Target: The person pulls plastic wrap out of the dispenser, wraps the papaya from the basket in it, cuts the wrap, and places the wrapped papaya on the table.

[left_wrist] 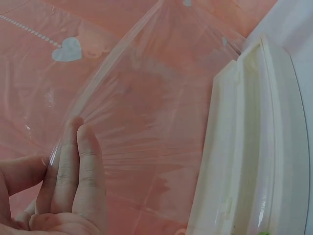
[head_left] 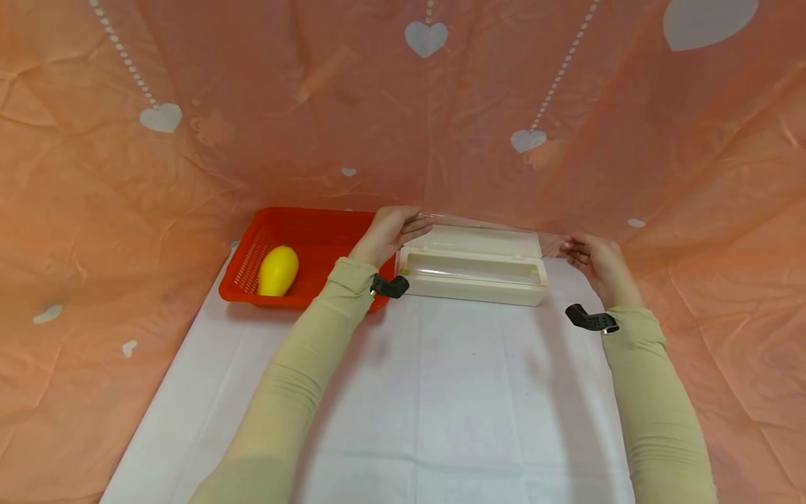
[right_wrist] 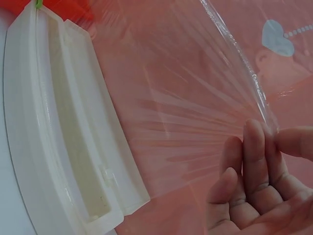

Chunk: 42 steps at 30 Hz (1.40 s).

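Observation:
A sheet of clear plastic wrap [left_wrist: 142, 98] stretches between both hands above a white wrap dispenser box [head_left: 472, 287]. My left hand [head_left: 393, 231] pinches one corner between thumb and fingers, as the left wrist view shows. At the other corner, my right hand [head_left: 595, 262] pinches the edge with thumb and index finger [right_wrist: 293, 142]. Creases fan out from each grip, and the wrap's edge is pulled taut. The dispenser's lid [head_left: 475, 240] is folded back, with a roll [head_left: 472, 268] of wrap inside. A small green piece [right_wrist: 38, 4] shows at the box's left end.
Left of the dispenser stands a red plastic basket [head_left: 334, 217] holding a yellow mango-shaped fruit [head_left: 278, 271]. A white cloth [head_left: 466, 392] covers the table. Behind and beside it hangs an orange-pink sheet [head_left: 352, 105] with white hearts.

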Motion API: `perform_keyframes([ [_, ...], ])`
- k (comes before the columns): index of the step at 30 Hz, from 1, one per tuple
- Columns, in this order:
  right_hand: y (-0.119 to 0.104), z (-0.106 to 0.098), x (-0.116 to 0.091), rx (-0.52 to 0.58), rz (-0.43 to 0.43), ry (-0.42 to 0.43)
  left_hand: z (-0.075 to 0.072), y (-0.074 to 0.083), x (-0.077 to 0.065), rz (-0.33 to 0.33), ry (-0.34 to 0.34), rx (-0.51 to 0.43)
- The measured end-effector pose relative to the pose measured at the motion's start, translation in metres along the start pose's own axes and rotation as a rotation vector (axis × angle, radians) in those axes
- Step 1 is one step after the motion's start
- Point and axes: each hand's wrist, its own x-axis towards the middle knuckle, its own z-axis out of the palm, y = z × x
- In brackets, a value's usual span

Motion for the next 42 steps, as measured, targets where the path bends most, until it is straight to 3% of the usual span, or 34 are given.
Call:
perform_keyframes([
  [14, -0.010, 0.006, 0.002, 0.041, -0.042, -0.010, -0.002, 0.007, -0.003, 0.002, -0.029, 0.018],
  [26, -0.019, 0.011, 0.002, 0.032, -0.085, -0.004, 0.000, 0.015, -0.003, 0.043, -0.049, 0.020],
  [34, -0.026, 0.011, 0.002, 0.013, -0.068, 0.006, 0.006, 0.020, -0.004, 0.062, -0.056, 0.018],
  [42, -0.037, 0.013, 0.002, 0.096, -0.021, 0.011, 0.012, 0.029, -0.003, 0.089, -0.066, 0.025],
])
